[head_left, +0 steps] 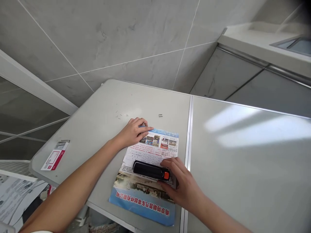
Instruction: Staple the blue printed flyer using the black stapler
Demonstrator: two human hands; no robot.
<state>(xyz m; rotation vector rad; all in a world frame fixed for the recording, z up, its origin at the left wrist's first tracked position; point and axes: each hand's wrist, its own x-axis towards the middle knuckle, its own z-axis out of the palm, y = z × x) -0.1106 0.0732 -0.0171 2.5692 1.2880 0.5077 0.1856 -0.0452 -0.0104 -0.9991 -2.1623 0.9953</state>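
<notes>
Head view, sole view. Landmark: the printed leaflet.

Black stapler: lies across the leaflet's middle, somewhat right of centre. Long axis runs roughly left to right over the leaflet, right end slightly nearer the person; orange tip at that right end, plain end toward the leaflet's left edge.

Right hand: at the leaflet's right edge, the nearer of the two. Fingers and thumb curl round the orange-tipped end, fingers along the far side, thumb along the near side; reads as a pinch on that end, firmness not determinable. Body of the stapler extends leftward out of this grip.

Left hand: on the leaflet's far left corner, apart from the stapler. Index finger and thumb extended, slightly spread; cannot tell whether paper is pinched.

Surroundings: small metal staple strip beyond the leaflet's far edge; white-and-red packet well left of the leaflet. All on the pale table.
</notes>
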